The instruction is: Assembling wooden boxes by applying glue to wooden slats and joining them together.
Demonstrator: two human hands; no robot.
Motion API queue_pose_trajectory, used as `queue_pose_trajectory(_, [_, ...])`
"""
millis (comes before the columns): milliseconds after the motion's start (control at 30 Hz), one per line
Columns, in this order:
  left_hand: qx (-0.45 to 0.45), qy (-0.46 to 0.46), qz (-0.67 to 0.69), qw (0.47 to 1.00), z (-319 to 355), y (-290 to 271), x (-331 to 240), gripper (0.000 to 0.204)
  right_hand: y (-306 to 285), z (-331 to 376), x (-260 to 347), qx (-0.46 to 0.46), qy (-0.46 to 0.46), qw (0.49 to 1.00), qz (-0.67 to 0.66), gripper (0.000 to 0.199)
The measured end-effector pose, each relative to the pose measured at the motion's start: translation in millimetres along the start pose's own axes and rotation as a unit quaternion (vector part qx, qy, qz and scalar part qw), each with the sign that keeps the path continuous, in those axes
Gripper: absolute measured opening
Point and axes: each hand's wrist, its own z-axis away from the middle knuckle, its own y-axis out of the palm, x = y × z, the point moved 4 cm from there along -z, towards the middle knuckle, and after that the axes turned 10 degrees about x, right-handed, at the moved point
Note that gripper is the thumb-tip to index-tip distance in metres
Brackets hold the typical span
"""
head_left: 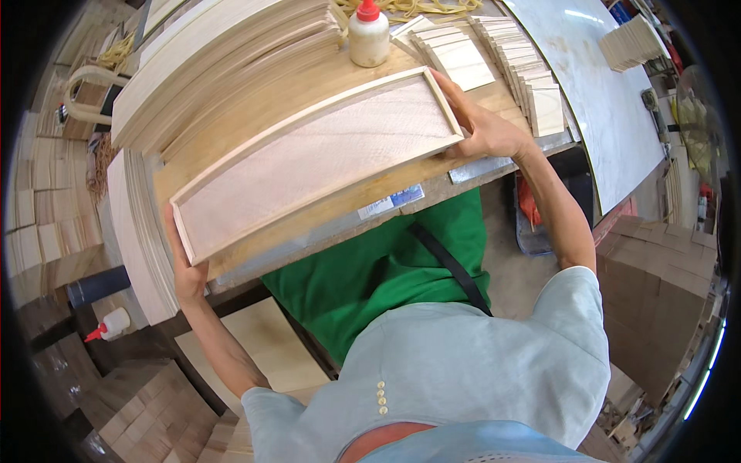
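A long, shallow wooden tray [316, 158] with thin raised edges lies tilted across the workbench, between my two hands. At its left short end, my left hand [187, 266] is closed on the edge, fingers along the outside. My right hand [486, 127] grips the opposite short end, with the thumb near the front corner and the fingers behind. Just beyond the tray, a white glue bottle [369, 38] with a red cap stands upright. Curved stacks of long thin wooden boards [239, 65] rise behind the tray.
Small wooden panels [455, 58] and a fanned row of thin slats [521, 73] lie right of the bottle. A pale sheet-topped table [594, 100] adjoins the bench. Cardboard boxes [656, 285] stand at right. Another glue bottle [116, 324] lies at lower left, near stacked wood blocks [154, 409].
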Motion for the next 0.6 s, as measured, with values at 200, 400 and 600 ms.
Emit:
queue_pose_trajectory(200, [-0.095,-0.024,-0.047,0.994,-2.2,12.9,-0.9,0.114,-1.8,1.4,1.8,-0.005,0.003,1.0,0.023,0.113])
queue_pose_trajectory(400, [-0.12,-0.042,-0.076,0.989,1.5,3.6,-0.1,0.115,-29.8,12.6,17.8,-0.053,-0.063,0.997,-0.011,0.075])
queue_pose_trajectory(600, [-0.131,-0.07,-0.13,0.98,7.5,-1.3,0.6,0.121,-43.3,-27.9,19.1,-0.206,0.048,0.977,-0.038,0.025])
